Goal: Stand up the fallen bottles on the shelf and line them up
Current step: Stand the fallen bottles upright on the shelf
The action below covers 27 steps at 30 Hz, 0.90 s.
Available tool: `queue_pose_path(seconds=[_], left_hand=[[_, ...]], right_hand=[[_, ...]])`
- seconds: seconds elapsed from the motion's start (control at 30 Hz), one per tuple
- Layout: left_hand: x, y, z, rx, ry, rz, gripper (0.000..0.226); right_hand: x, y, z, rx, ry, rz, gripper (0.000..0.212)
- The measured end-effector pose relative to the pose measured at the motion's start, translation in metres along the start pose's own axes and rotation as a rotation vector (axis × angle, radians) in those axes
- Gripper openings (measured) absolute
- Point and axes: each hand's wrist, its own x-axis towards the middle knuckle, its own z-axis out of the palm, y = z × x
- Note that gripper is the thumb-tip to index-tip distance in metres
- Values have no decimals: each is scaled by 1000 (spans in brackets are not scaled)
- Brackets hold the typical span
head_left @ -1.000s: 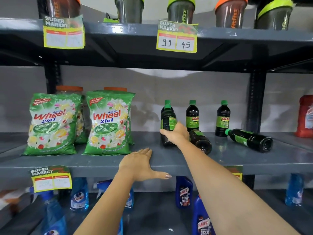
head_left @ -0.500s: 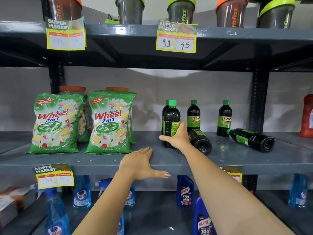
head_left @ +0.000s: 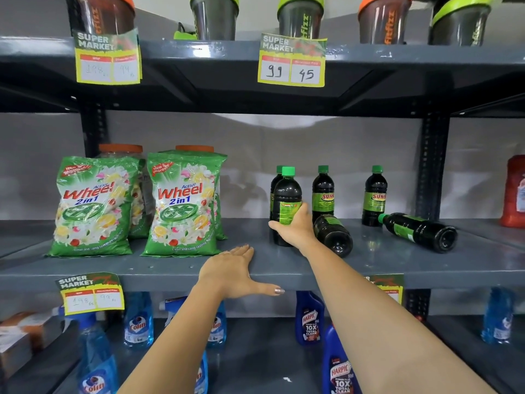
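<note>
Dark bottles with green caps and green labels stand and lie on the grey middle shelf [head_left: 170, 268]. My right hand [head_left: 295, 227] is wrapped around the lower half of one upright bottle [head_left: 286, 194], which rests on the shelf in front of another upright bottle [head_left: 276, 180]. Two more stand behind, one [head_left: 323, 191] in the middle and one [head_left: 375, 194] to the right. One fallen bottle [head_left: 333, 234] lies just right of my hand, base toward me. Another fallen bottle [head_left: 420, 231] lies farther right. My left hand [head_left: 235, 271] lies flat, palm down, on the shelf's front edge.
Two green Wheel detergent bags [head_left: 181, 206] stand left of the bottles, with jars behind them. A red pack [head_left: 514, 191] sits at the far right beyond the shelf upright [head_left: 431, 166]. Shaker cups line the top shelf; blue spray and Harpic bottles [head_left: 309, 319] fill the shelf below.
My right hand has tilted the held bottle upright and set its base on the shelf in front of the rear bottle. My left hand has stayed flat on the edge.
</note>
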Motion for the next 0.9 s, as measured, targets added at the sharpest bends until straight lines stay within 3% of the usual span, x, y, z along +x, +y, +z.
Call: queue_pose_path(seconds=[0.17,0.4,0.5,0.63,0.8,0.9], left_hand=[[0,0,0,-3,-9,4,132],[1,-1,0,7,-2,5,131],[0,0,0,19,0,8,130],[1,0,0,28,5,15,129],[1,-1,1,23,6,18,129],[1,-1,2,19,7,17,129]], right_hand=[[-1,4,-8,164,-35,36,60],[-4,9,-4,-23,52,-25,80],[-5,10,-5,78,-4,14,83],[-4,15,-6,113,-46,19,68],[-4,14,0,41,-2,-31,89],[-3,14,-3,139,-66,0,83]])
